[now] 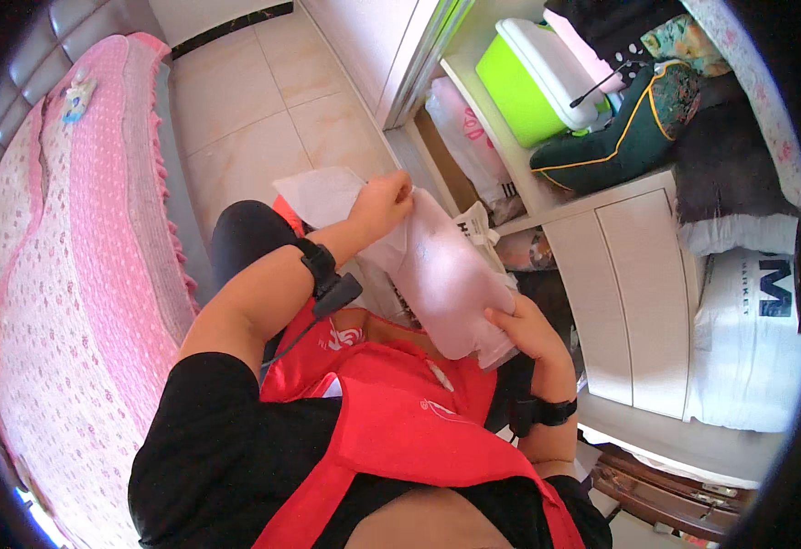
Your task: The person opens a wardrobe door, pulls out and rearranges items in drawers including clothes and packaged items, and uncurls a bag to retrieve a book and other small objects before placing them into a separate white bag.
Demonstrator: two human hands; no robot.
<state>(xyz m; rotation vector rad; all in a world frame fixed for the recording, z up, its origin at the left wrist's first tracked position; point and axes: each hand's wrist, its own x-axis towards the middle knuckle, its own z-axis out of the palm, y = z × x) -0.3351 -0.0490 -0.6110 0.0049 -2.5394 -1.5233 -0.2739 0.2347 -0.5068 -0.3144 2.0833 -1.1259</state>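
A flat, pale pink item (pixel 451 274) in a thin, see-through plastic wrapping stretches between my two hands above my lap. My left hand (pixel 384 206) is closed on the wrapping at its upper end, and whitish plastic (pixel 322 195) spreads out to the left of that hand. At the lower right end, my right hand (pixel 530 328) grips the item's edge, thumb on top and the other fingers underneath. What the pink item is, folded cloth or something stiffer, I cannot tell.
On the left is a bed with a pink patterned cover (pixel 126 210). To the right, an open cupboard holds a green box with a white lid (pixel 533 78), a dark green cushion-like thing (pixel 615 142), drawers (pixel 620 302) and a white bag (pixel 748 348). Tiled floor (pixel 245 110) lies ahead.
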